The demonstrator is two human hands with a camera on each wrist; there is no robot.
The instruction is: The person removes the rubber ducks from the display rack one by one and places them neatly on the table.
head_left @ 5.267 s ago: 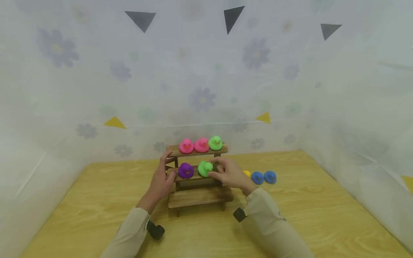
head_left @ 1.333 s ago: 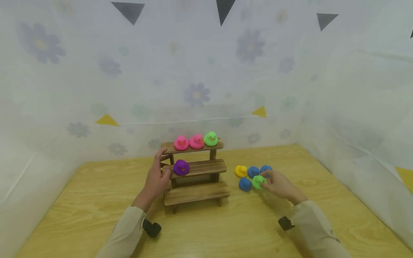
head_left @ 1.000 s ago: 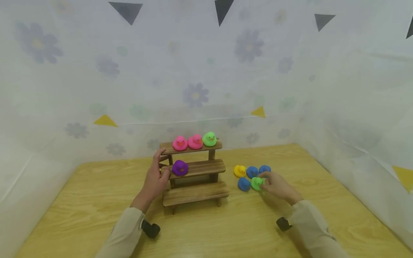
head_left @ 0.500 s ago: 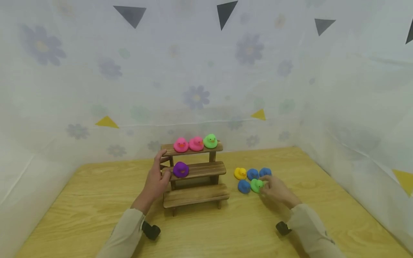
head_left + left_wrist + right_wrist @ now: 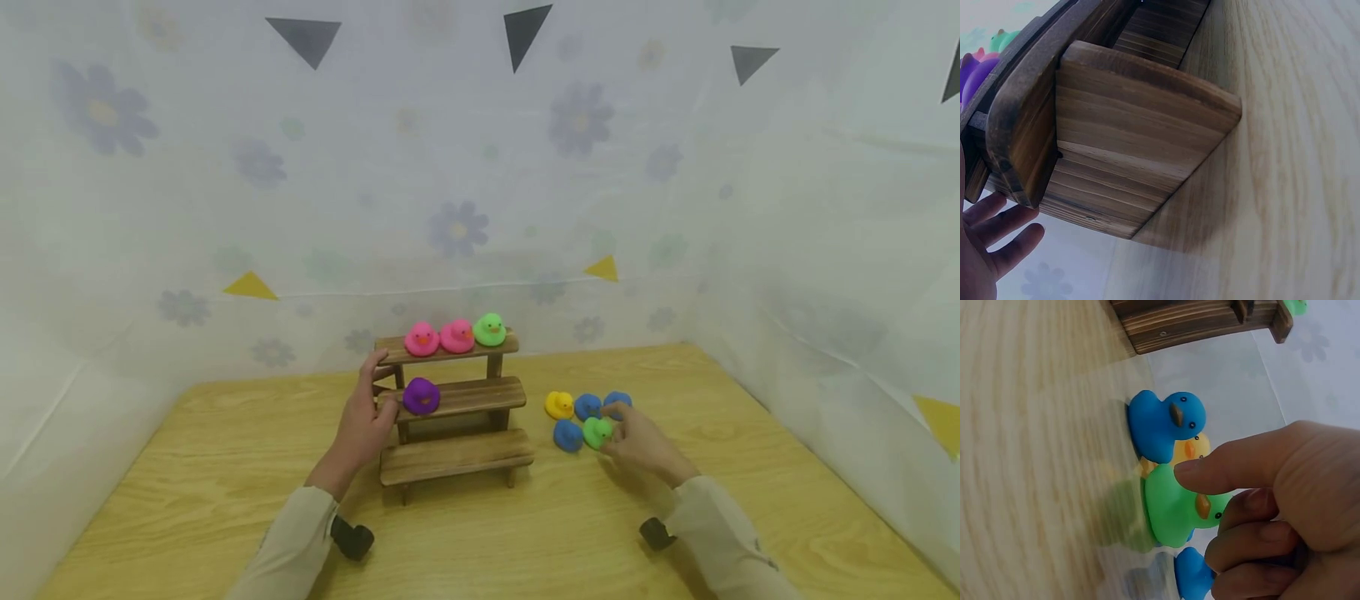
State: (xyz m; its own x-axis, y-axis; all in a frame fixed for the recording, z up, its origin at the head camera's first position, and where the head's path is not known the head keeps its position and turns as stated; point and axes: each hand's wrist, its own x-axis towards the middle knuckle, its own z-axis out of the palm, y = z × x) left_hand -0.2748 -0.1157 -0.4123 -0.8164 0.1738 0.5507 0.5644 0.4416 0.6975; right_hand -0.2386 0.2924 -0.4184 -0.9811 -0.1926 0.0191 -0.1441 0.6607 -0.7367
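Note:
A three-tier wooden stand (image 5: 457, 454) stands on the table in the head view. My left hand (image 5: 363, 429) grips its left end, thumb at the middle tier and a finger at the top tier. In the left wrist view, its fingers (image 5: 1013, 228) reach behind the end of a tier. A purple rubber duck (image 5: 422, 397) sits on the middle tier beside my thumb. To the right of the stand, my right hand (image 5: 645, 442) pinches a green rubber duck (image 5: 1169, 506) resting on the table. In the right wrist view the thumb covers part of it.
Two pink ducks (image 5: 422, 340) and another green duck (image 5: 490, 330) line the top tier. Around the held duck sit a yellow duck (image 5: 558, 406) and blue ducks (image 5: 567, 435). Pale flowered sheeting (image 5: 465, 167) encloses the table (image 5: 465, 550) at the back and sides.
From the middle tier, my right hand has carried the green duck right and down to the table, among the other ducks. Lately it has barely moved. My left hand stays on the stand.

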